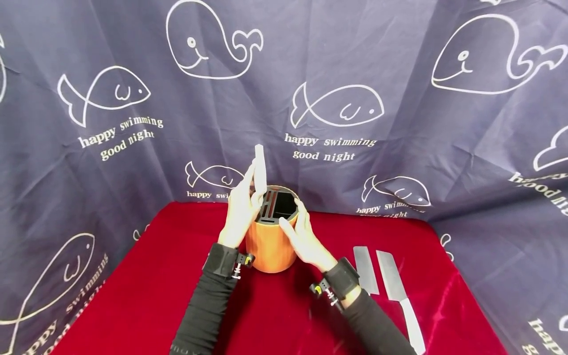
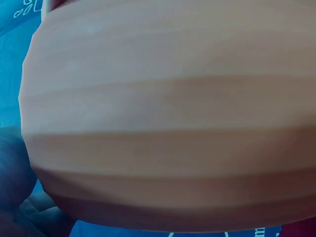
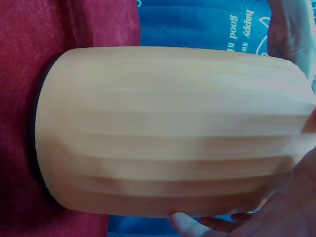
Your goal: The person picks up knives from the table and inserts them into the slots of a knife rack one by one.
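Note:
A round wood-coloured knife block [image 1: 271, 246] with a dark slotted top stands upright near the back of the table. My left hand [image 1: 239, 209] is at its left rim and holds a white knife handle [image 1: 260, 170] pointing up; the blade is out of sight. Against the block's right side, my right hand [image 1: 307, 241] rests with thumb and fingers spread around the upper edge. In the right wrist view my right hand [image 3: 276, 207] curves about the block [image 3: 163, 128]. The left wrist view is mostly filled by the block [image 2: 168, 108], with left fingers [image 2: 47, 215] at lower left.
Two broad-bladed knives lie on the red cloth [image 1: 164, 286] at the right. One cleaver [image 1: 390, 273] shows its white handle; the other blade [image 1: 366, 268] is partly covered by my right arm. A grey-blue curtain [image 1: 275, 59] with fish and whale prints hangs behind and beside the table.

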`<action>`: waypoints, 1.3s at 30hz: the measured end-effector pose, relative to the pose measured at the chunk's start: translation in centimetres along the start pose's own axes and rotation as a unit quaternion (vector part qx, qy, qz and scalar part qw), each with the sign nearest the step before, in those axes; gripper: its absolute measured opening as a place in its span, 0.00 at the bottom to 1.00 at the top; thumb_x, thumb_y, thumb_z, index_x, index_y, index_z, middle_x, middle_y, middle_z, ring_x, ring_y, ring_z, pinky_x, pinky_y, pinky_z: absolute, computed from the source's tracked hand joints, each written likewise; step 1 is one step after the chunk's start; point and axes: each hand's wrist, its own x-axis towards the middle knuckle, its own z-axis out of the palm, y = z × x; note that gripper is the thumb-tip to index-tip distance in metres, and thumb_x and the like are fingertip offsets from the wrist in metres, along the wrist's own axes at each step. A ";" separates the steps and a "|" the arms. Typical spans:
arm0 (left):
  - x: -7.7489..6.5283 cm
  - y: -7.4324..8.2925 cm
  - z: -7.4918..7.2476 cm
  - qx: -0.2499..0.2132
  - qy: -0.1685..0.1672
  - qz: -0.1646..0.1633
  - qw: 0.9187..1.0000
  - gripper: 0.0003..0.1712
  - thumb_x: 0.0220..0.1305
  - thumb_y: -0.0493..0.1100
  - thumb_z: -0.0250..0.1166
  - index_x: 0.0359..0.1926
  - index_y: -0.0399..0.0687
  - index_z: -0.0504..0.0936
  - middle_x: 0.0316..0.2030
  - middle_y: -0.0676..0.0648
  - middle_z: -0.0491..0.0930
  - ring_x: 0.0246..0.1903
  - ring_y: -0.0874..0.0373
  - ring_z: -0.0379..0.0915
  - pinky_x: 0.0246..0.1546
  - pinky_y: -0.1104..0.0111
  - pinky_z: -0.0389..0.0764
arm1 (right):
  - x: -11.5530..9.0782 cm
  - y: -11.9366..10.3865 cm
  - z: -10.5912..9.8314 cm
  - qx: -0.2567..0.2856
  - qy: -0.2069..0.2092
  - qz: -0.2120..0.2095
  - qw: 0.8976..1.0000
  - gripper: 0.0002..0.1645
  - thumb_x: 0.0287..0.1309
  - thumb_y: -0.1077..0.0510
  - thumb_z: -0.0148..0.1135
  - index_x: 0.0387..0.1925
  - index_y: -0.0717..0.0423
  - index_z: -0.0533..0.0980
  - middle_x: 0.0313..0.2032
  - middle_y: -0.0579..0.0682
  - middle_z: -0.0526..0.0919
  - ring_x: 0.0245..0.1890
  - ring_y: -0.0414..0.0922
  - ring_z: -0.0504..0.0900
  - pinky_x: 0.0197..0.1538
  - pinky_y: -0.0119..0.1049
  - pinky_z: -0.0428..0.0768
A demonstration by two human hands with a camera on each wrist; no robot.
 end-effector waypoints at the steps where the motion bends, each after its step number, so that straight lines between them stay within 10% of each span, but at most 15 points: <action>1: -0.1 0.0 0.0 0.000 0.001 -0.005 1.000 0.42 0.58 0.28 0.66 0.74 0.45 0.67 0.45 0.36 0.87 0.35 0.43 0.83 0.42 0.52 0.83 | 0.1 0.2 0.1 -0.002 0.000 0.001 1.000 0.48 0.72 0.39 0.51 0.80 0.53 0.42 0.78 0.61 0.46 0.79 0.57 0.49 0.80 0.58 0.54; 6: -0.8 0.0 -0.1 0.008 0.010 -0.003 1.000 0.42 0.56 0.27 0.66 0.73 0.45 0.69 0.32 0.37 0.86 0.31 0.44 0.83 0.37 0.52 0.83 | 0.0 0.2 -0.1 -0.007 -0.008 0.000 1.000 0.49 0.72 0.37 0.51 0.79 0.52 0.41 0.77 0.62 0.47 0.79 0.58 0.50 0.80 0.58 0.54; 20: -2.5 1.7 -0.1 0.060 0.079 0.044 0.994 0.30 0.55 0.23 0.57 0.61 0.38 0.78 0.42 0.34 0.78 0.42 0.42 0.75 0.44 0.51 0.80 | -0.6 -0.7 -0.3 -0.003 -0.007 -0.013 1.000 0.47 0.73 0.42 0.52 0.78 0.57 0.42 0.76 0.66 0.49 0.78 0.60 0.51 0.79 0.59 0.55; 39: -7.4 5.6 -4.7 0.050 0.123 0.041 0.990 0.31 0.46 0.24 0.56 0.54 0.41 0.82 0.41 0.37 0.80 0.36 0.49 0.77 0.38 0.59 0.82 | -0.5 -1.2 -1.9 -0.047 -0.010 -0.001 0.999 0.50 0.70 0.41 0.57 0.79 0.56 0.45 0.78 0.60 0.49 0.80 0.56 0.48 0.80 0.57 0.54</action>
